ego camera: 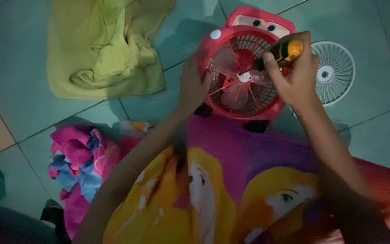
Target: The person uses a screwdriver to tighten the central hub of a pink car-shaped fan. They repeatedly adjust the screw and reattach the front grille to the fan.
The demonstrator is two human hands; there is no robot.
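Setting: A person works seated on a tiled floor (19, 90) in dim light, seen from above, a bright cartoon-print cloth (231, 180) across the lap.

Fan: A small red toy-car-shaped fan (242, 79) lies face-up on the floor just beyond the lap, its blades and white hub (245, 77) exposed inside the round grille cage.

Left hand: The left hand (192, 86) is pressed against the fan's left rim, fingers curled loosely on the housing, steadying it; it grips nothing else.

Right hand: The right hand (294, 74) is closed around a screwdriver (285, 51) with an orange-and-black handle, its shaft angled down to the hub.

Loose grille: A white round front grille (335, 72) lies flat on the tiles just to the right of the fan, apart from it.

Nearby cloths: A crumpled yellow-green cloth (109, 49) sits to the upper left, well clear of the fan; a bundle of pink and blue fabric (80, 158) lies beside the left arm.

Handling: The fan looks light, made of stiff moulded plastic, likely to slide on smooth tile unless braced. Its thin blades and fine cage ribs appear fragile, so the solid outer rim, where the left hand already rests, seems the safest place to hold.

Unclear: Blur hides the screwdriver's tip and whatever it meets at the hub.
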